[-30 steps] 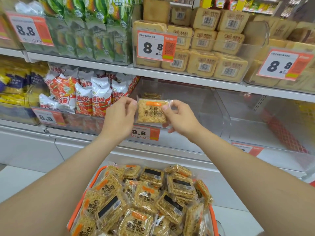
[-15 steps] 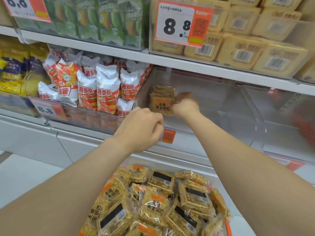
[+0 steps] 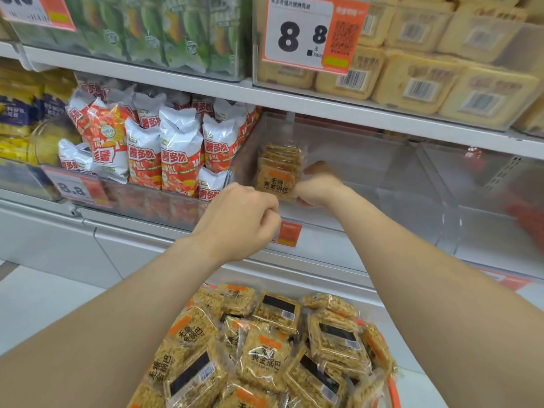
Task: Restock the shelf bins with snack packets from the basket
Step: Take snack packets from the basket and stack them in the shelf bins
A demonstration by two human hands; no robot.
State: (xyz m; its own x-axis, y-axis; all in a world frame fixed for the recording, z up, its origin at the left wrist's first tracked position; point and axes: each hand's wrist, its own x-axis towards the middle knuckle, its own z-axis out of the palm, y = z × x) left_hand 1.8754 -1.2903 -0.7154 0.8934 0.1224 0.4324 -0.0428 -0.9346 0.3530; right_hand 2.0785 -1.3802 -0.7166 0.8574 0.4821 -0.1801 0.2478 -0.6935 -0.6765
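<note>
The right hand [image 3: 321, 188] reaches into the clear plastic shelf bin [image 3: 382, 178] and grips the right edge of 1 see-through packet of golden rice crackers [image 3: 275, 184]. The packet stands upright in front of a short row of like packets [image 3: 281, 153] by the bin's left wall. The left hand [image 3: 240, 219] hovers just before the bin, fingers curled into a fist with nothing seen in it. Below, the orange-rimmed basket [image 3: 393, 387] holds a heap of the same packets [image 3: 265, 353].

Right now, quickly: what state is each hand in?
Left hand: fingers curled, nothing visible in it.
Right hand: gripping the snack packet in the clear bin.
</note>
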